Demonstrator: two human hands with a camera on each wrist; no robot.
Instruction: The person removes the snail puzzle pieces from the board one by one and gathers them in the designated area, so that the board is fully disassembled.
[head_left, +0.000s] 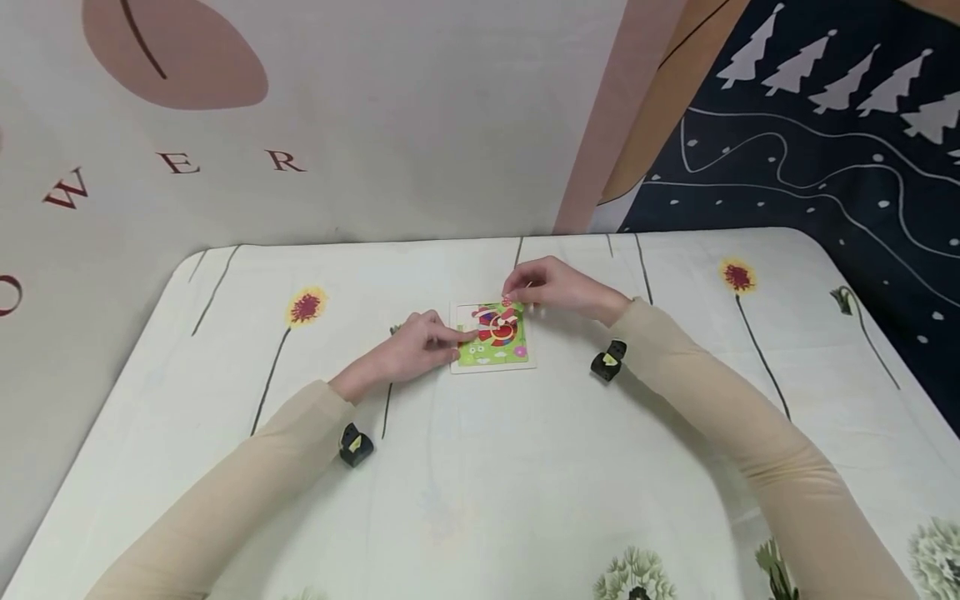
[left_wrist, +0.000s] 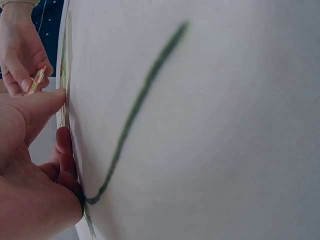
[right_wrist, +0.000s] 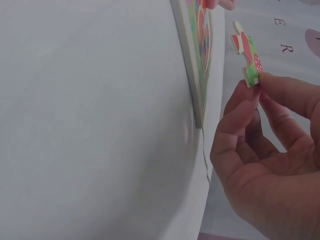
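The puzzle board [head_left: 495, 367] lies flat on the white cloth [head_left: 450, 475], most of its picture filled in. From nine o'clock the left hand [head_left: 416, 346] reaches in with its index finger stretched onto the picture and the other fingers loosely bent, grasping nothing. At two o'clock the right hand [head_left: 566, 287] pinches a loose puzzle piece [right_wrist: 248, 54] between thumb and fingertips, holding it above the board and apart from it, near the one o'clock edge. The step in hand seems to be fitting this piece while the left finger steadies the rest. A pale patch towards eleven o'clock may be the gap, though the head view is too small to be sure. The next move probably calls for turning the piece until its knobs match, then lowering and pressing it flat
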